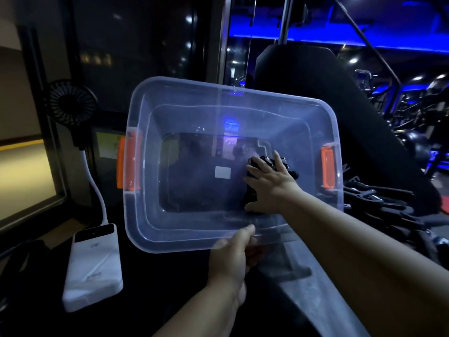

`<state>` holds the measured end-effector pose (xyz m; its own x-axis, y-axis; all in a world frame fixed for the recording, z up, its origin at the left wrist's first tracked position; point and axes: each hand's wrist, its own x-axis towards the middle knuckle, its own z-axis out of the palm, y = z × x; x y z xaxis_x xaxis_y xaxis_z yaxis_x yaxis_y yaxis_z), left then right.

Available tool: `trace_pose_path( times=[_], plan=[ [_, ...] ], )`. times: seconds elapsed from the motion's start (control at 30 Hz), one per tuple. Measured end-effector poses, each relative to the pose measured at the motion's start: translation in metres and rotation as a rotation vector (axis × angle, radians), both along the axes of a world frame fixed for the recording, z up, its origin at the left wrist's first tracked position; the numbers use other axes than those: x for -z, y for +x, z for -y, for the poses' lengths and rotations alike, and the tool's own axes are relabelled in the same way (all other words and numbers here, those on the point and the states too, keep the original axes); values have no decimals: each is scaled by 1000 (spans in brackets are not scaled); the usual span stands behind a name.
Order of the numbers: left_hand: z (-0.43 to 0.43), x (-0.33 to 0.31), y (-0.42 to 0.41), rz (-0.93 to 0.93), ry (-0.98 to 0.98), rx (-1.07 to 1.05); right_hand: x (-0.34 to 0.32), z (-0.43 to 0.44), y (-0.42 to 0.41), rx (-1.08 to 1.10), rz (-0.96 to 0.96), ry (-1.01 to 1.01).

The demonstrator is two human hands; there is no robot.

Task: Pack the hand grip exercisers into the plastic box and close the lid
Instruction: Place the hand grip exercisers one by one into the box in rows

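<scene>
A clear plastic box [184,235] with orange side latches [126,164] stands open in the middle of the view. My left hand [232,259] grips its near rim, thumb on top. My right hand [269,183] reaches inside at the right end and lies over a black hand grip exerciser [250,197] on the box floor, fingers spread across it. More black exercisers [369,198] lie in a heap outside the box to the right. No lid is clearly visible.
A white power bank [94,263] lies at the left, with a small black fan [71,102] on a white stalk rising from it. A dark padded bench [315,93] stands behind the box. Gym gear fills the dim back right.
</scene>
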<state>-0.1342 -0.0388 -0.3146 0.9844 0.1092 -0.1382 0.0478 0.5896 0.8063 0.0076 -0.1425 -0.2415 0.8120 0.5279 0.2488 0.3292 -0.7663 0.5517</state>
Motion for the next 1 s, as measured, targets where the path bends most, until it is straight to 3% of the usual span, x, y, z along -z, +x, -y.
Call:
trace_pose_path(
  times=[0.13, 0.27, 0.37, 0.6, 0.8, 1.0],
  plan=[
    [6, -5, -4, 9, -11, -20, 4, 25, -39, -91, 37, 366],
    [11, -3, -6, 8, 12, -63, 22, 65, -83, -220, 302, 776],
    [11, 0, -6, 24, 42, -72, 41, 97, -108, -157, 378, 954],
    [12, 7, -3, 52, 90, -81, 73, 149, -138, 238, 224, 877],
    [11, 9, -4, 50, 88, -73, 89, 179, -155, 427, 254, 735],
    [10, 10, -2, 27, 80, 12, 90, 186, -157, 579, 272, 817]
  ],
)
